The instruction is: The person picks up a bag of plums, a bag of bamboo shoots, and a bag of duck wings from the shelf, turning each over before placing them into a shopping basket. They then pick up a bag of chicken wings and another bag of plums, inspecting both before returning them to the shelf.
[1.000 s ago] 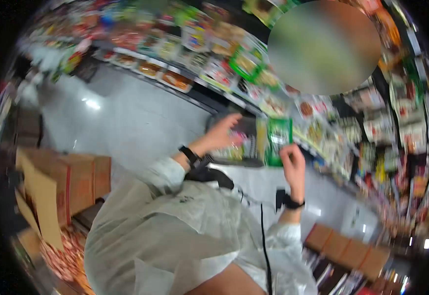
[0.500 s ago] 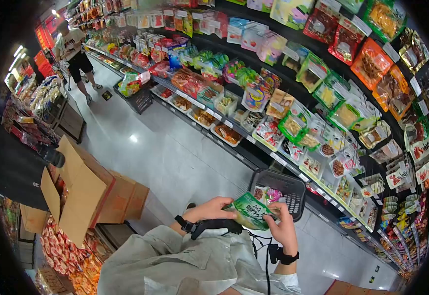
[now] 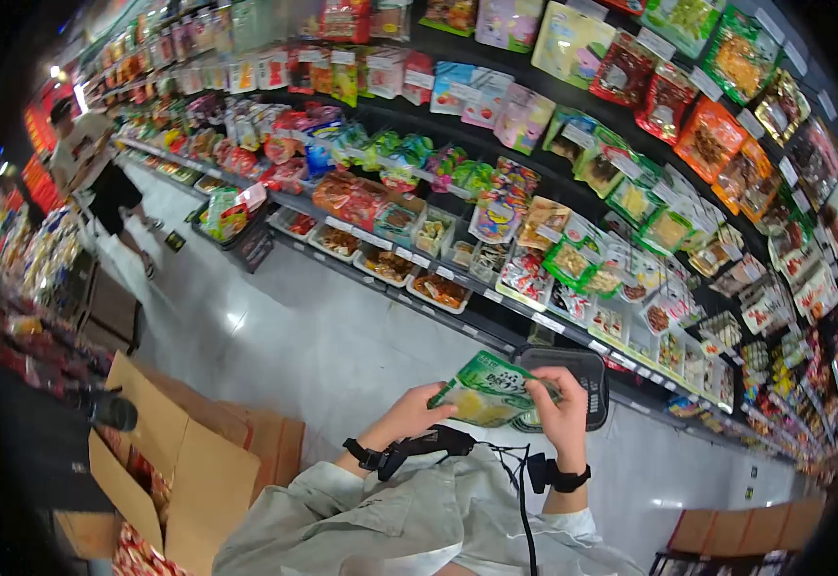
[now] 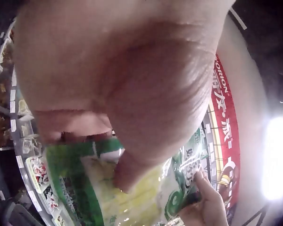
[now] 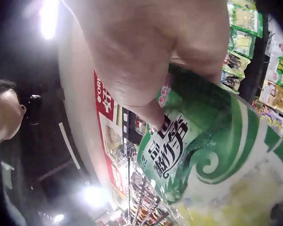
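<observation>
A green and clear food packet [image 3: 484, 392] is held up in front of the body between both hands. The left hand [image 3: 413, 415] pinches its left end, thumb on the face and fingers behind, as the left wrist view also shows [image 4: 132, 84]. At the other end the right hand [image 3: 561, 415] grips the packet, its thumb pressed beside dark printed characters in the right wrist view [image 5: 155, 61]. Pale yellow contents show through the packet [image 4: 132, 188]. Partly hidden behind the right hand and packet is a dark basket [image 3: 596, 372].
Shelves of packaged food [image 3: 419, 259] run diagonally across the view. An open cardboard box [image 3: 203, 470] stands at lower left. A person [image 3: 97, 168] is in the aisle at upper left, near another filled basket [image 3: 246, 252]. Brown boxes [image 3: 745, 530] lie at lower right.
From beside the basket, the packet has come closer to the body, and the left hand has taken hold of it too. Over the last half second it has been raised and spread flatter.
</observation>
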`<state>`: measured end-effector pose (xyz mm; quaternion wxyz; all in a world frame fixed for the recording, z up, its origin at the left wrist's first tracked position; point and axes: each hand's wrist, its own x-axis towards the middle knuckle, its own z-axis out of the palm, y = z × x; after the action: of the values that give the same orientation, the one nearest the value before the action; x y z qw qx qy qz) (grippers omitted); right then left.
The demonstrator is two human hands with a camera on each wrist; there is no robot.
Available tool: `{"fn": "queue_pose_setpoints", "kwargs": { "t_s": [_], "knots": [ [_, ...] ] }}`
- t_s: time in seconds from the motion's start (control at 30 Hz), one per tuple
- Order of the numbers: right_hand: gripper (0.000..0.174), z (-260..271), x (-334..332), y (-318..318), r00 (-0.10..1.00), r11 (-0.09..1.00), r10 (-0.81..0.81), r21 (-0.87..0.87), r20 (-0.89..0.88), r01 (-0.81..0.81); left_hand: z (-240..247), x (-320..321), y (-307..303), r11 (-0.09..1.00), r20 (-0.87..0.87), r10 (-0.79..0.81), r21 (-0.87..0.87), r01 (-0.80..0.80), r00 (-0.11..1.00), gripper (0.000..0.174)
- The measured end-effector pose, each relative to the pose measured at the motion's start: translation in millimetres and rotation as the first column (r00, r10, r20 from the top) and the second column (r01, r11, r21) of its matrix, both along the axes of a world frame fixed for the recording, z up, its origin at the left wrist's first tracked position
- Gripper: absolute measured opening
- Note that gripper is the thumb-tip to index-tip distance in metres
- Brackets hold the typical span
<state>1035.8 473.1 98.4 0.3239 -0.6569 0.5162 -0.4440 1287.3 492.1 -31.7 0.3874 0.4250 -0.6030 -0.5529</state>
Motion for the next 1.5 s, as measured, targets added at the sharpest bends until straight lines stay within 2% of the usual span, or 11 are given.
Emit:
{"fn": "queue_pose_setpoints", "kwargs": {
  "t_s": [0.1,0.27,0.37,0.63,0.73,0.8,0.93,1.13,1.23,1.33,1.5],
  "knots": [
    [0.009,1,5,-3,0.993,0.996,-0.089,-0.011,0.083,0.090,27,8,-6,0.999,-0.006,-0.028,-0.034,0.028,1.000,0.033],
    [0.055,-6,6,-15,0.903,0.982,-0.182,0.027,0.389,0.186,28,-11,-37,0.998,-0.154,-0.010,0.065,0.020,0.988,0.034],
    [0.054,-23,-18,-26,0.895,0.946,-0.037,0.303,0.445,-0.112,27,-39,-68,0.999,-0.297,0.029,0.043,-0.017,0.954,0.034],
    [0.039,-28,-71,-76,0.892,0.966,-0.128,0.257,0.433,0.015,57,-108,-140,0.996,-0.396,-0.019,0.076,0.054,0.918,0.027],
    [0.042,-31,-91,-93,0.864,0.968,-0.115,0.252,0.491,-0.014,57,-125,-158,1.000,-0.185,-0.003,-0.014,0.000,0.983,0.026],
    [0.047,-46,-109,-106,0.871,0.987,-0.098,0.159,0.482,0.022,60,-142,-169,0.998,-0.226,-0.040,0.036,0.050,0.973,0.026],
    [0.048,-70,-141,-118,0.836,0.962,-0.136,0.274,0.531,-0.018,46,-170,-179,0.962,-0.311,-0.062,0.233,0.139,0.948,0.030],
    [0.043,-95,-174,-130,0.796,0.946,-0.225,0.323,0.561,0.040,35,-195,-213,0.935,-0.211,-0.189,0.258,0.241,0.959,0.031],
    [0.038,-90,-188,-155,0.764,0.950,-0.269,0.291,0.586,0.111,13,-200,-243,0.928,-0.045,-0.268,0.255,0.271,0.962,0.031],
    [0.028,-84,-198,-202,0.653,0.942,-0.336,0.243,0.678,0.233,14,-214,-274,0.960,-0.121,-0.229,0.133,0.245,0.966,0.027],
    [0.028,-66,-212,-289,0.716,0.910,-0.400,0.157,0.572,0.383,-10,-232,-368,0.958,0.051,-0.255,-0.127,0.259,0.966,0.030]
  ]
}}
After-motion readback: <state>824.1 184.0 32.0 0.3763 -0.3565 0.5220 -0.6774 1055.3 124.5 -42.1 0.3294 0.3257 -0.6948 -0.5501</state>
